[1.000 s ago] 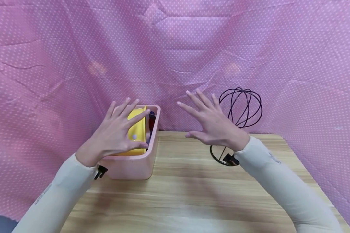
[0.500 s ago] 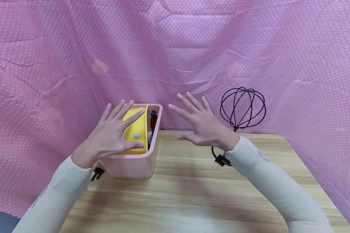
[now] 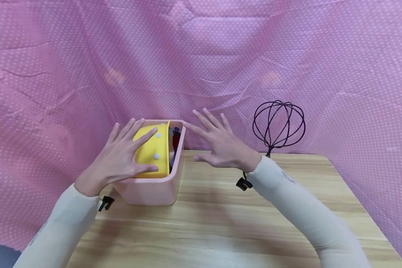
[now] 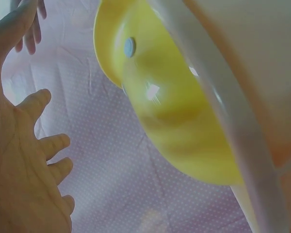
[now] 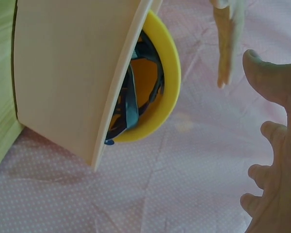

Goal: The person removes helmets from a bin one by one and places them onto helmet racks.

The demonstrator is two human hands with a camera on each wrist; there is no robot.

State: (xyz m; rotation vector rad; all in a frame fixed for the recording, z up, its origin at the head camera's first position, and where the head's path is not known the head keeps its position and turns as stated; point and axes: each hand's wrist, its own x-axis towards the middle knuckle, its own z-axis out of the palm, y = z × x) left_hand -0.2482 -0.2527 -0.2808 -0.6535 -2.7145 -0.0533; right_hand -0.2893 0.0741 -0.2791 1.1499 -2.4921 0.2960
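- Along the back edge of the desk [image 3: 207,223] hangs a creased pink cloth [image 3: 201,70] with white dots; it also shows along the desk's right edge.
- A black wire stand [image 3: 270,146] with a rounded, cage-like top is near the back edge, towards the right back corner. The right sleeve [image 3: 298,201] crosses in front of its base, most of which is hidden in the head view.
- The left hand [image 3: 117,158] is above the left side of the box, fingers spread, holding nothing. In the head view it covers part of the helmet.
- The right hand [image 3: 222,145] is over the desk between box and stand, fingers also spread and holding nothing. In the right wrist view it is apart from the box.
- The pink box [image 3: 147,192], open at the top, is on the desk's left part, near the back edge.
- In it the yellow helmet [image 3: 149,152] lies on its side, rim towards the right, part of it above the box rim. It has pale round studs outside and dark straps [image 5: 131,99] inside.
- Beside the helmet, within the box's right wall, is something dark red and blue [image 3: 176,139]; exactly what is unclear.
- Small dark lettering [image 3: 288,178] marks the right sleeve, and similar print is on the left sleeve [image 3: 67,219]; both are too small to read.
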